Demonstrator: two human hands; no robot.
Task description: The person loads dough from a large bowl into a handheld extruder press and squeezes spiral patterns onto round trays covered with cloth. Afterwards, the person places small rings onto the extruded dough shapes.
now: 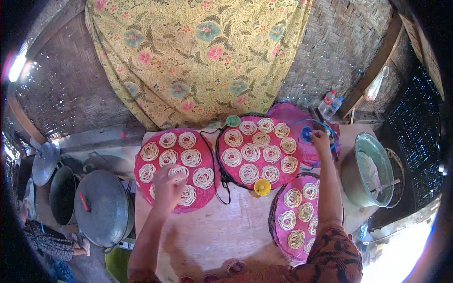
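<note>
My left hand [169, 187] is over the left pink round tray [158, 195], its curled fingers close to the noodle-like coils there. Motion and the angle obscure whether anything is between those fingers. At the right, the closed fingers of my right hand [321, 139] are at the edge of a small round blue dish [306, 133]. What they pinch is too small to make out. A pink cloth or sheet [285, 115] lies beneath the dish, with a blue cord [325, 125] beside it. The middle tray [240, 158] holds several pale strand coils [250, 152], with a yellow cup [262, 187] at its front rim.
Another coil tray [281, 236] lies beside my right forearm. A large green-grey basin [356, 188] stands at the right, near two plastic bottles [330, 106]. A big lidded pot [101, 207] is at the left. A person's legs [59, 247] show at lower left.
</note>
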